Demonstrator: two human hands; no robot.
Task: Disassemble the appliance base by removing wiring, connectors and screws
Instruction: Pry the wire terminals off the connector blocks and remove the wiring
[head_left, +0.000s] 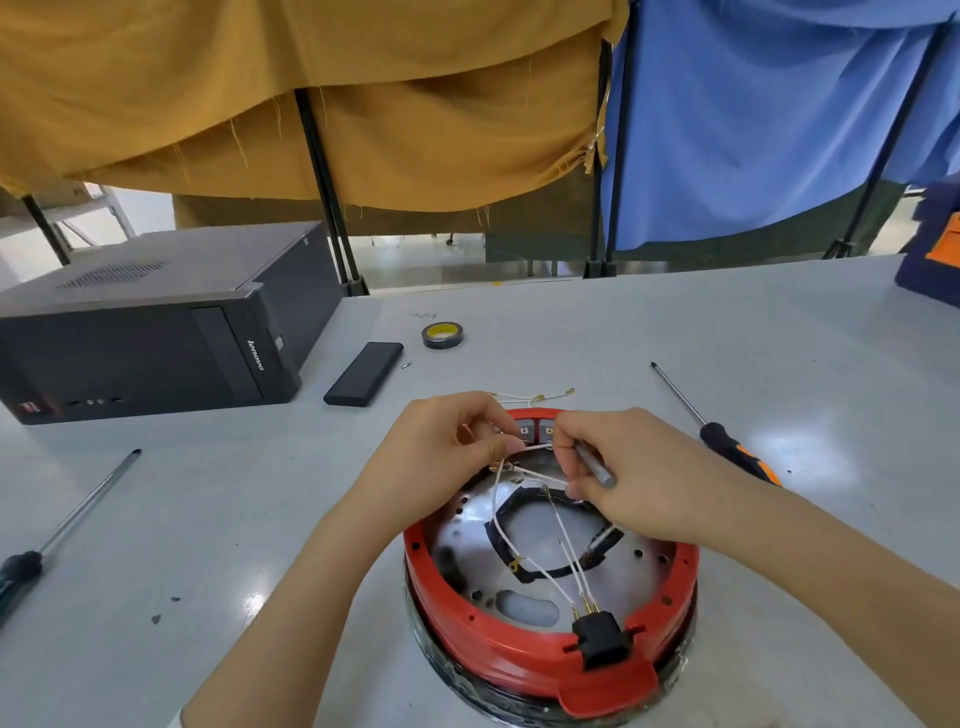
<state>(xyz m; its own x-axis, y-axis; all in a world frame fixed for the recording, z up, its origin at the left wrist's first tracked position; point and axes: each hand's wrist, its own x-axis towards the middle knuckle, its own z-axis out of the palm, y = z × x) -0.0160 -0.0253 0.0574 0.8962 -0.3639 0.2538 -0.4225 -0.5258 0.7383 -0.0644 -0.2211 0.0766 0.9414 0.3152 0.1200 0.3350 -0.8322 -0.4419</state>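
The round appliance base (498, 649), red-rimmed with a silver metal plate inside, lies upside down in front of me. White wires (540, 571) run from a black power connector (601, 636) at the near rim up to the far side. My left hand (447, 457) pinches a white wire over the far rim, near two grey terminal blocks (537, 430). My right hand (623, 473) pinches the same wire and also holds a grey metal shaft (595, 462), seemingly a tool. A loose wire set with gold ring terminals (535, 399) lies on the table behind the base.
An orange-and-black screwdriver (727, 441) lies to the right, another screwdriver (67, 525) at the left. A black computer case (156, 322), a flat black box (363, 373), a tape roll (442, 335) and a small screw (406, 365) sit behind. Small debris (156, 618) dots the grey table.
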